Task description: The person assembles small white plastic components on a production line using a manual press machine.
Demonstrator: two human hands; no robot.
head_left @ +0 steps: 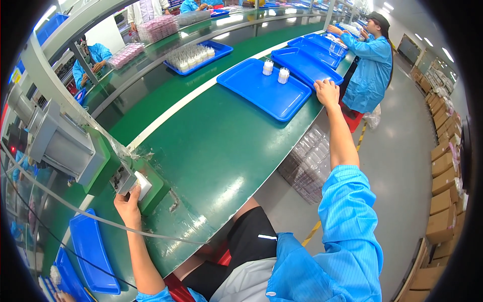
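Note:
At the lower left, my left hand (129, 207) pinches a small white piece (143, 185) at the green base of a bench press (63, 143). The piece's far side is partly hidden by the press head. My right arm reaches out, and my right hand (328, 94) closes on the near rim of a blue tray (302, 63), its thumb hidden. Beside it, a nearer blue tray (264, 98) carries two small white round cups with thin clear pieces standing in them, one cup (267, 67) left of the other cup (284, 75).
Another blue tray (201, 65) full of similar cups rests on the conveyor belt (151, 95). A co-worker (370, 68) in blue sits at the far right. Empty blue trays (95, 251) lie lower left. Clear plastic packs (307, 161) stand under the table edge; cartons (445, 201) line the right.

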